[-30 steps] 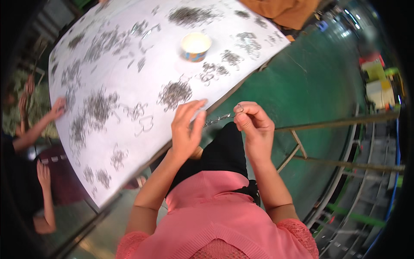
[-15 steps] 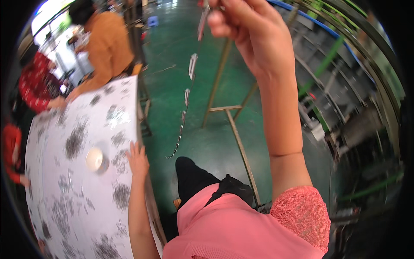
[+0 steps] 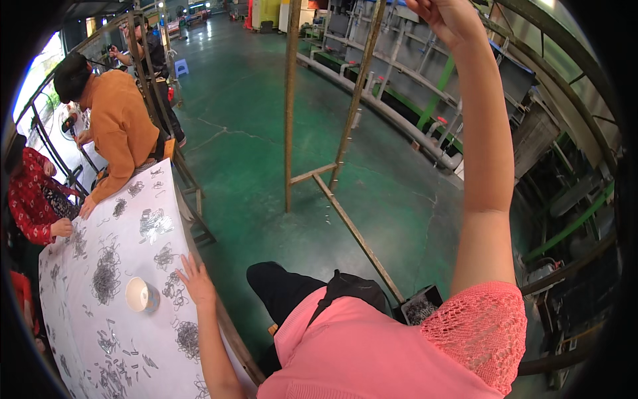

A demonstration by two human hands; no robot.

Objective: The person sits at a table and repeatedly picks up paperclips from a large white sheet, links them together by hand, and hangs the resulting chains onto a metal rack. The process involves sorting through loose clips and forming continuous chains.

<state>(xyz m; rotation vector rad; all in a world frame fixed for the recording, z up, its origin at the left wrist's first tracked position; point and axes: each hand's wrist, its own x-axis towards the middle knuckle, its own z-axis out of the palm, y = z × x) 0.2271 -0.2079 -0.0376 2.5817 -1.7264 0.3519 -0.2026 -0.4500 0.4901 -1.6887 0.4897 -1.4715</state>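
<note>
My left hand lies with its fingers spread at the right edge of the white-covered table, beside small heaps of bent wire pieces. High at the top edge is my right hand on a stretched-up arm, its fingers curled and its fingertips cut off by the picture's edge. A thin chain of small metal clips dangles in front of a metal frame post, in line with that hand. Its upper end cannot be made out.
A paper cup stands among scattered metal clips. A person in orange and one in patterned red are at the table's far side. Ahead rises a metal frame. Beside my right hip sits a dark box of small pieces.
My right arm has reached farther up and away, carrying the chain forward toward the frame post, where it looks smaller. The view has tilted up. My left hand remains on the table edge.
</note>
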